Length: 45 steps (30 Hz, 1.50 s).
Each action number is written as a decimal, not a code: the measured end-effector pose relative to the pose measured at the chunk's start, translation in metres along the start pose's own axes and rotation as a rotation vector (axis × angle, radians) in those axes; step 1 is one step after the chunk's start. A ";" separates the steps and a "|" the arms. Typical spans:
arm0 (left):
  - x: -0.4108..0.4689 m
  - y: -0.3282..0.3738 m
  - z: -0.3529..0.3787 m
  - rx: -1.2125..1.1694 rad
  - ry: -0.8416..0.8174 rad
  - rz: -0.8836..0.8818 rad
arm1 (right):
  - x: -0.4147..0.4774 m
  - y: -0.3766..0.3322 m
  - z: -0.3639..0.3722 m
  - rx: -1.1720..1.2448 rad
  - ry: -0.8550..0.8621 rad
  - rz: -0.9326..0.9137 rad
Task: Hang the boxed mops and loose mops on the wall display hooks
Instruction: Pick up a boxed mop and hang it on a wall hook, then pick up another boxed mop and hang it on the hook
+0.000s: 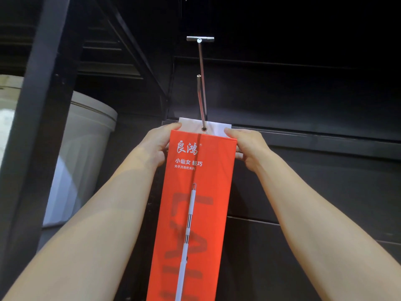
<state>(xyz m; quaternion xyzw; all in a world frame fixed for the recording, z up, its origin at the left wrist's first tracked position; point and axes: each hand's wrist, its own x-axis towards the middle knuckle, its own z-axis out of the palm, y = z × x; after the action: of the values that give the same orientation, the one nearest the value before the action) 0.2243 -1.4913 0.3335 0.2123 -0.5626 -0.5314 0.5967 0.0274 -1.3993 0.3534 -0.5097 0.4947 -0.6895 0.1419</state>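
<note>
A tall orange mop box (pixel 195 213) with white lettering and a printed mop handle is held upright in front of a dark slatted wall. Its white hang tab (pixel 214 127) has a round hole, and a metal display hook (pixel 201 83) passes through that hole. A shorter second prong ends above the tab, and a small crossbar tops the hook. My left hand (pixel 158 146) grips the box's top left corner. My right hand (pixel 247 146) grips the top right corner, its thumb on the white tab.
A black metal upright (pixel 41 109) rises at the left. Behind it stands a large white rounded container (pixel 86 148). The dark wall panel (pixel 314 181) with horizontal slats stretches to the right of the box.
</note>
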 end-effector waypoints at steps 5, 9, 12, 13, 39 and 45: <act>-0.023 0.006 0.002 0.136 0.028 0.075 | -0.015 -0.002 -0.008 -0.133 0.021 -0.027; -0.052 0.016 0.007 0.273 0.138 0.175 | -0.040 -0.007 -0.018 -0.320 0.051 -0.103; -0.077 0.018 0.008 0.600 0.173 0.273 | -0.064 -0.012 -0.026 -0.608 0.080 -0.221; -0.087 0.019 0.009 0.742 0.183 0.299 | -0.072 -0.013 -0.028 -0.708 0.075 -0.251; -0.404 0.028 0.044 1.574 -0.310 0.455 | -0.431 -0.085 -0.108 -1.636 0.046 0.044; -0.489 0.034 0.091 1.492 -0.520 0.514 | -0.525 -0.122 -0.173 -1.698 0.182 0.192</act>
<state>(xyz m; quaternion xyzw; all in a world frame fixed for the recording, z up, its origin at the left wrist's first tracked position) 0.2526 -1.0207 0.1699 0.2875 -0.9181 0.1017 0.2531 0.1503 -0.8817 0.1605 -0.3421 0.8934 -0.1089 -0.2700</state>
